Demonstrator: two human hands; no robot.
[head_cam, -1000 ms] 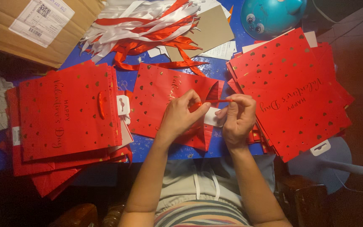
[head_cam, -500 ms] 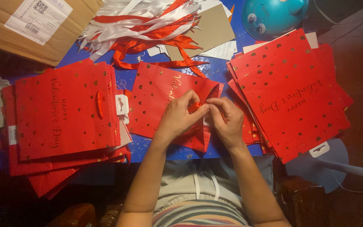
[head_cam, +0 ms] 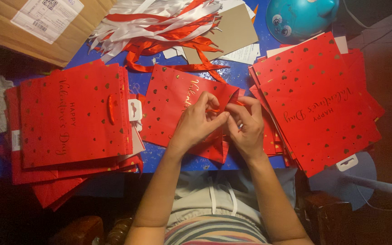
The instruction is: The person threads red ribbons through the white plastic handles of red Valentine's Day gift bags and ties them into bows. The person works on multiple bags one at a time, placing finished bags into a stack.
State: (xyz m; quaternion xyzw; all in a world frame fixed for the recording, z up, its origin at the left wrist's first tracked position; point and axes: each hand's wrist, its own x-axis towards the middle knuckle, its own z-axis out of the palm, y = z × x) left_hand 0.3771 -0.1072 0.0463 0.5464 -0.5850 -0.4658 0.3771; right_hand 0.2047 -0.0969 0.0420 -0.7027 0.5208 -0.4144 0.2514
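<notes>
Blue desk point(head_cam: 246, 75) carried a red gift bag point(head_cam: 173, 106) at centre, w/ left hand point(head_cam: 196, 124) & right hand point(head_cam: 249, 129) pinching its top edge, apparently to steady it, betw. bag stacks point(head_cam: 73, 118) either side.

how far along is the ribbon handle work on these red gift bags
Looks done: the left stack of red bags, whose top bag shows a red ribbon handle. In hand: the left hand and right hand pinch at the top edge of the middle bag. Left, judging by sight: the right stack, with no handles showing, and the loose ribbon pile. Counts can't be told.
</notes>
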